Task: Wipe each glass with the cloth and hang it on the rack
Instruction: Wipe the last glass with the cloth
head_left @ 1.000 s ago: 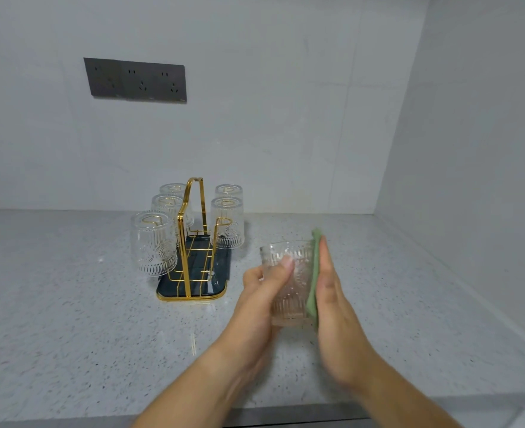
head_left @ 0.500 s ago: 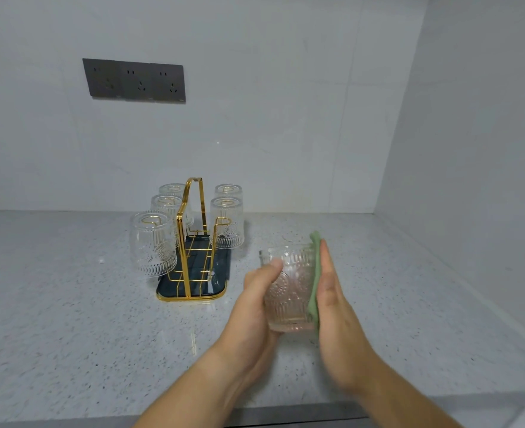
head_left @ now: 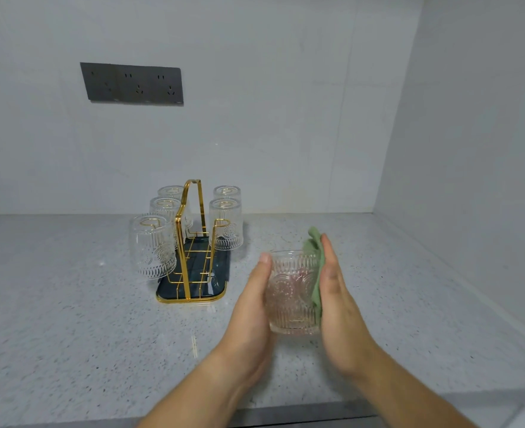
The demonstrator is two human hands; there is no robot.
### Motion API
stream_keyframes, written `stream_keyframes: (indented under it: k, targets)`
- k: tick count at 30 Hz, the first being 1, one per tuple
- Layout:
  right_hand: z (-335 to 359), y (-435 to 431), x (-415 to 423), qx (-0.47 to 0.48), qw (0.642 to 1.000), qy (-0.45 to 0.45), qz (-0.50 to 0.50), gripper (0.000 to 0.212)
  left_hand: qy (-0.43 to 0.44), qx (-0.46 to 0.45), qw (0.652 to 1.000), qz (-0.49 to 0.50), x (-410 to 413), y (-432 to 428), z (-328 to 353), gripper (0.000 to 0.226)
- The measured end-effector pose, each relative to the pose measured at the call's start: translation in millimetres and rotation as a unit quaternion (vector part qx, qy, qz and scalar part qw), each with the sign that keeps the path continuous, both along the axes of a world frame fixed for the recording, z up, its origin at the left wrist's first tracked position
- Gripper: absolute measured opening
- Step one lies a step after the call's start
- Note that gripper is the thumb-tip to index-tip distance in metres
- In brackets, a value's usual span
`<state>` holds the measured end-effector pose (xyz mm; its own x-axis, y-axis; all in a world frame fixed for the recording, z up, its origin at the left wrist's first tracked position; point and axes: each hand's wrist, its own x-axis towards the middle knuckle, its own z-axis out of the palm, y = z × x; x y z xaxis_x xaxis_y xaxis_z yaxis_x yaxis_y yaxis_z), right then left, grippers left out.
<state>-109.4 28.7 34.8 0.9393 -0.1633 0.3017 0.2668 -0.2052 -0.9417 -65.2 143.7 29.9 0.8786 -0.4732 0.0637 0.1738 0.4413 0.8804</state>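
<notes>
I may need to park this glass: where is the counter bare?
Counter is bare left of the rack, in front of it toward the near edge, and between the right hand and side wall. Crowded beside the rack, where five glasses hang.

Open countertop [head_left: 409, 304] right of the glass-laden rack [head_left: 193, 257]

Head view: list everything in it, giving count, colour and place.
hung glasses: five, clear, upside down on the rack, three left, two right
held glass: one, clear, upright, right of the rack
cloth: one, green, against the held glass's right side
rack: one, gold wire over dark tray, on the counter
counter: one, speckled grey, under the rack
socket panel: one, dark grey, back wall, upper left
left hand: one, grips the held glass
right hand: one, flat, presses the cloth to the held glass
</notes>
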Motion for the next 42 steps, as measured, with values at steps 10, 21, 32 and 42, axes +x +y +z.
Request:
stream_keyframes:
  k: [10,21,32,42]
  targets:
    - [-15.5,5.1,-9.0,0.0,1.0,-0.025,0.017,0.08,0.007,0.026,1.0,-0.005,2.8,3.5,-0.7,0.064]
    - [-30.0,11.8,-12.1,-0.016,0.999,-0.024,0.04,0.071,-0.008,0.09,0.995,0.041,6.9,6.4,-0.2,0.108]
    - [-4.7,0.2,3.8,0.035,0.999,-0.014,-0.017,0.077,0.044,0.008,0.999,-0.026,-0.1,1.5,-0.9,0.047]
    - [-42.0,20.1,-21.7,-0.005,0.998,-0.057,0.027,0.075,-0.01,0.064,0.997,0.049,2.7,6.0,-3.1,0.07]
